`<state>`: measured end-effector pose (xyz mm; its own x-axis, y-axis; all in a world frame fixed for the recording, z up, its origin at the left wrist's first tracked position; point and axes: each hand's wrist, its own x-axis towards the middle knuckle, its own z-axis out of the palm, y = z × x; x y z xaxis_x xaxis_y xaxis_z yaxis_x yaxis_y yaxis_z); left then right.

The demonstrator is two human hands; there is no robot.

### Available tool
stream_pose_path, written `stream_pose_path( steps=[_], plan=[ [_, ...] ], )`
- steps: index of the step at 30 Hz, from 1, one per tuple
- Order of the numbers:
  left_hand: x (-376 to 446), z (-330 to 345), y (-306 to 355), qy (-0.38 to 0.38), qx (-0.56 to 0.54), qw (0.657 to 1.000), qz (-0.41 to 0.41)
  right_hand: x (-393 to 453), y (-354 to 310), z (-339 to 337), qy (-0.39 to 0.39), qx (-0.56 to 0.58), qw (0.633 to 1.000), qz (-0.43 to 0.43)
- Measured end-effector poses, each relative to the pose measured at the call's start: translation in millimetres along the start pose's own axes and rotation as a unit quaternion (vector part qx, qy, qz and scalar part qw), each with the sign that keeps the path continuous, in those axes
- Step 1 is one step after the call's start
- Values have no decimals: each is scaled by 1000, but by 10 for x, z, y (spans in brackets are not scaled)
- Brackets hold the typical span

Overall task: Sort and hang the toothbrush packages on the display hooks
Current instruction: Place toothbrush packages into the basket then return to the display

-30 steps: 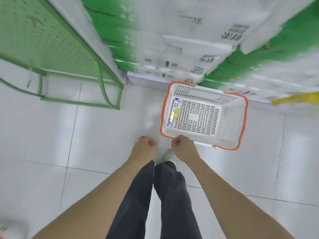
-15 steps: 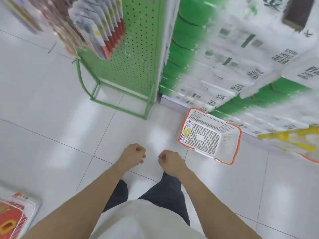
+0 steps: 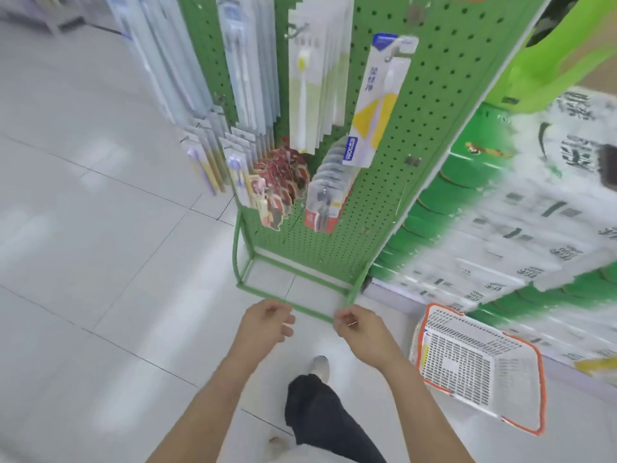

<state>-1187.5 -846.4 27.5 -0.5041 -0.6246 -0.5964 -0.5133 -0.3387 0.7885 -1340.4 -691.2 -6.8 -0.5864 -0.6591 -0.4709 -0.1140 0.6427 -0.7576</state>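
Note:
A green pegboard display rack [image 3: 427, 135] stands ahead with toothbrush packages on its hooks. A blue and yellow package [image 3: 375, 105] hangs alone at the right; a row of white packages [image 3: 312, 78] hangs left of it. Lower hooks carry red packs [image 3: 283, 188] and clear packs [image 3: 325, 195]. On the floor at the lower right lies a white basket with an orange rim [image 3: 440, 307]; one blue and yellow package [image 3: 425, 350] lies against its left wall. My left hand [image 3: 267, 324] and my right hand [image 3: 357, 329] hover side by side before the rack's foot, fingers curled, holding nothing.
The rack's green base frame [image 3: 293, 307] runs along the floor just beyond my hands. Stacked green and white bulk packs [image 3: 500, 222] fill the right side behind the basket. White tiled floor [image 3: 100, 262] spreads to the left. My leg and shoe [image 3: 321, 367] are below my hands.
The view has swung up from the basket to the hanging packages on the rack. The basket now sits at the lower right. My hands stay together in front, holding nothing.

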Motion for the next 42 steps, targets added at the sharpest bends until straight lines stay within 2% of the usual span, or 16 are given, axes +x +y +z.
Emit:
stream_pose_path(
  steps=[12, 19, 24, 31, 36, 42],
  plan=[
    [990, -725, 1067, 49, -17, 996, 75, 1203, -1535, 236, 23, 74, 988, -133],
    [1550, -1398, 1240, 129, -70, 986, 79, 1632, -2018, 593, 34, 130, 981, -138],
    [2050, -1925, 1339, 152, -42, 981, 114, 1838, -2341, 1021, 75, 144, 980, -118],
    [2621, -2553, 1538, 102, 76, 970, 207, 2096, -2926, 1659, 169, 144, 968, -116],
    [2897, -2830, 1770, 25, 118, 954, 274, 2255, -3157, 1975, 184, 110, 971, -106],
    [3118, -2895, 2015, 2, 154, 947, 281, 2216, -3160, 2162, 210, 112, 969, -74]
  ],
)
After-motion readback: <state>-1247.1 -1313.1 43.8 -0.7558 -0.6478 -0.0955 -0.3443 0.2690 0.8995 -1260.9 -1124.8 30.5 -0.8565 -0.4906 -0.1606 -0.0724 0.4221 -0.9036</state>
